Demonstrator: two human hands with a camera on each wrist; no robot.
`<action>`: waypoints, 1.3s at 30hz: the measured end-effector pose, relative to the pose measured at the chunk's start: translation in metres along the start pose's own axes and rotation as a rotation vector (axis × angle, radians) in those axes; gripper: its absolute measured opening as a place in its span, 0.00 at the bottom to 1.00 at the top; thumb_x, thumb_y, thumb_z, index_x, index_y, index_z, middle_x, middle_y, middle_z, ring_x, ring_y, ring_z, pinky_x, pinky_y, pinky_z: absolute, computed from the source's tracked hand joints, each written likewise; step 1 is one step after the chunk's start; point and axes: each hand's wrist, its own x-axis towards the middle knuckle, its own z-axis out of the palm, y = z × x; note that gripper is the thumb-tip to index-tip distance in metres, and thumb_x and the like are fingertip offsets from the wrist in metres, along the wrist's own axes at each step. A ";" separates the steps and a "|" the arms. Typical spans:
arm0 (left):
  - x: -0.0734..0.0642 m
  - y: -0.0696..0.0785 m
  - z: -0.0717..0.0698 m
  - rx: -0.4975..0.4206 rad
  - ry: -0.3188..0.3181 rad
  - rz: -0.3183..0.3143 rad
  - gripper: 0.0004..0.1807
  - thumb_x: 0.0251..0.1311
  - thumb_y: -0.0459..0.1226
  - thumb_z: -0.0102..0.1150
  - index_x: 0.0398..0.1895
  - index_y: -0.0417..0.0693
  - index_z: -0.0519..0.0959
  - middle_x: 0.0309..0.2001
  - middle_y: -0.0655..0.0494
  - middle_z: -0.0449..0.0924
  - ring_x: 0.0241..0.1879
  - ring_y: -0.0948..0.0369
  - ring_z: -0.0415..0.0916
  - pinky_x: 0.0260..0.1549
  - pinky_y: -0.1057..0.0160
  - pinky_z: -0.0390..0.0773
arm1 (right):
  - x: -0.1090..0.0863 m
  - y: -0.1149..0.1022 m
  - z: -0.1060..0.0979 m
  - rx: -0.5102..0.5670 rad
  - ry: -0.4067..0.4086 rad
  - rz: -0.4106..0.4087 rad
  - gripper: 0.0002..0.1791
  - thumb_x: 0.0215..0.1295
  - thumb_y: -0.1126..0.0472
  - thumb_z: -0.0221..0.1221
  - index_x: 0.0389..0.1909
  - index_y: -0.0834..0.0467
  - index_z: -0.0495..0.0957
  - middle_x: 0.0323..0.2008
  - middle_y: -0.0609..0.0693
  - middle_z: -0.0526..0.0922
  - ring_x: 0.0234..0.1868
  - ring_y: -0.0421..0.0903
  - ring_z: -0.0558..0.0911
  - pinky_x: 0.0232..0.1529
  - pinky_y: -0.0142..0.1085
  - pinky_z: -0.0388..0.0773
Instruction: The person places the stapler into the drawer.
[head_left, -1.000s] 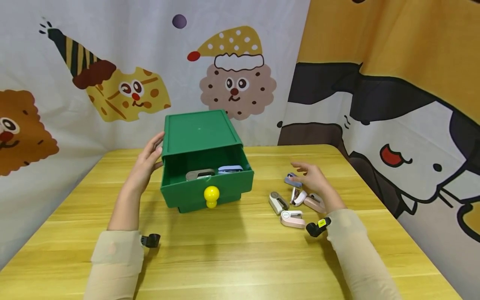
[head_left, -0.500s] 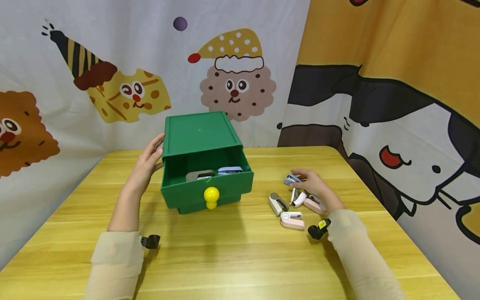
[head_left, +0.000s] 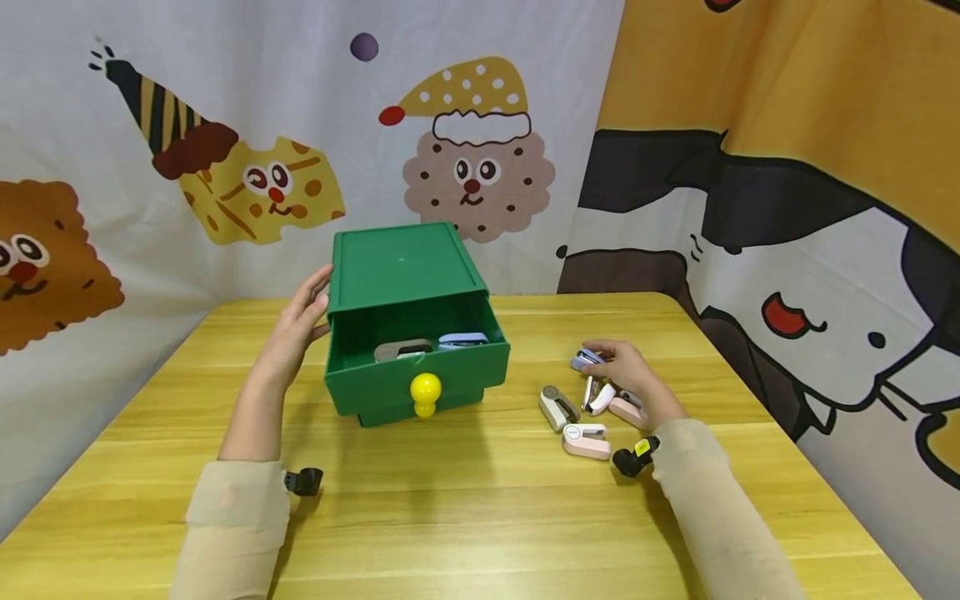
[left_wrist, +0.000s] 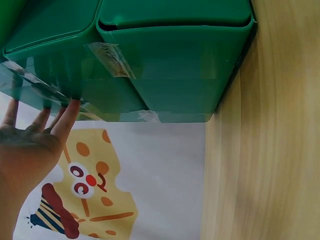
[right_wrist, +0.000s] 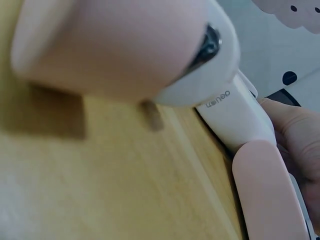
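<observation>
A green drawer box (head_left: 405, 262) stands on the table with its drawer (head_left: 465, 367) pulled out. Inside lie a grey-brown stapler (head_left: 397, 350) and a light blue stapler (head_left: 462, 339). My left hand (head_left: 292, 337) rests against the box's left side; in the left wrist view its straight fingers (left_wrist: 65, 120) touch the green wall. On the right, my right hand (head_left: 633, 372) pinches a blue stapler (head_left: 585, 359) between thumb and fingers. Just nearer than that hand lie a white stapler (head_left: 602, 400), a pink stapler (head_left: 627, 412), a grey-and-white stapler (head_left: 557, 408) and a pink-and-white stapler (head_left: 587, 443).
A yellow knob (head_left: 425, 388) sticks out from the drawer front. The wooden table (head_left: 435, 525) ends at a cartoon-printed curtain (head_left: 285, 92) behind and to the right. In the right wrist view a large pink stapler (right_wrist: 110, 45) fills the upper left.
My right hand has lowered onto the blue stapler, and its fingers have come together on it. My left hand stays against the green box.
</observation>
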 end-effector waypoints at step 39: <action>-0.001 0.001 0.001 0.009 0.012 -0.005 0.30 0.75 0.47 0.38 0.77 0.61 0.47 0.76 0.53 0.39 0.72 0.48 0.41 0.61 0.36 0.51 | -0.056 -0.133 -0.021 0.144 0.155 -0.388 0.25 0.59 0.63 0.66 0.59 0.62 0.76 0.55 0.58 0.78 0.43 0.53 0.78 0.36 0.31 0.76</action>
